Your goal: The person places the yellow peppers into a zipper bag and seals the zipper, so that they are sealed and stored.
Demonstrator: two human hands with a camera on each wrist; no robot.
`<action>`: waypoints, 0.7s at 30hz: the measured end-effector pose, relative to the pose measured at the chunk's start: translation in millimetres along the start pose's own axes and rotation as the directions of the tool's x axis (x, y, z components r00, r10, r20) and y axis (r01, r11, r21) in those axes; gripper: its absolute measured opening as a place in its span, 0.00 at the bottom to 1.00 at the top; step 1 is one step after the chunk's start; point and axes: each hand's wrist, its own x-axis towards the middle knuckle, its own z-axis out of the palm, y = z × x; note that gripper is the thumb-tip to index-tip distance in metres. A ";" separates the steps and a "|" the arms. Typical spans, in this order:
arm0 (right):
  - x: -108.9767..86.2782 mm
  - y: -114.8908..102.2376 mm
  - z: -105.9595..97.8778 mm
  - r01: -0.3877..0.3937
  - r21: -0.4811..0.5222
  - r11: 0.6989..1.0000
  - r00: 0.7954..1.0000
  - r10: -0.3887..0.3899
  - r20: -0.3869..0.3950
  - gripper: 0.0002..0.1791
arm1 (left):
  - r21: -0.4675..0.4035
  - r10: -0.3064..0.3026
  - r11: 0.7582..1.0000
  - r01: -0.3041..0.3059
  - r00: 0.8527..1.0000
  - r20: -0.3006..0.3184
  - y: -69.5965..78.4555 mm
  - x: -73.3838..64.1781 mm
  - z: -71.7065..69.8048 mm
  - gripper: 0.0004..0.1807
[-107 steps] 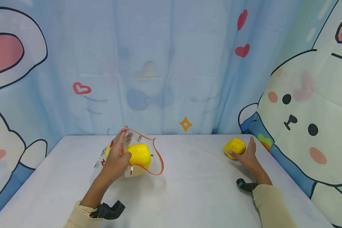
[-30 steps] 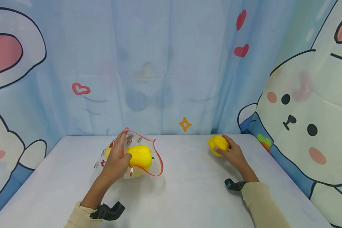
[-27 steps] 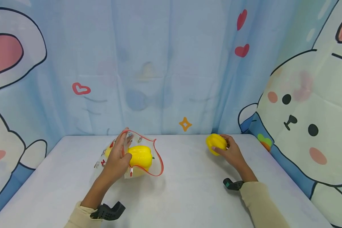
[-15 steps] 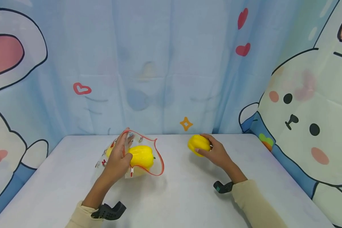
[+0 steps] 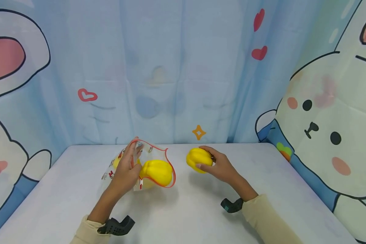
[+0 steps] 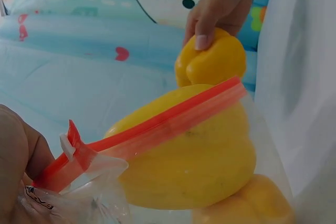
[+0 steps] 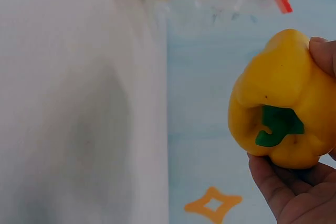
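My left hand (image 5: 126, 169) grips the rim of a clear zip bag (image 5: 154, 153) with a red edge and small printed figures. The bag's mouth gapes toward the right. A yellow bell pepper (image 5: 157, 172) sits at that mouth, and more yellow (image 6: 257, 203) shows through the plastic below it. Just right of the bag, my right hand (image 5: 221, 166) holds another yellow bell pepper (image 5: 199, 160) above the table, thumb on one side and fingers on the other. Its green stem (image 7: 281, 125) shows in the right wrist view.
The white-covered table (image 5: 183, 217) reaches back to a light blue curtain (image 5: 177, 67) printed with hearts and cartoon animals. Black wrist devices sit on the left (image 5: 117, 226) and right (image 5: 231, 205) wrists.
My right hand has carried its pepper from the table's right side leftward to near the bag. The pepper in the bag has shifted right toward the mouth. My left hand stays in place.
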 end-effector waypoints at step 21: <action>-11.8 -64.3 16.8 0.252 0.185 0.950 0.946 -0.282 0.160 0.35 | -0.004 0.011 1.000 -0.011 1.000 0.000 3.2 -1.2 1.4 0.41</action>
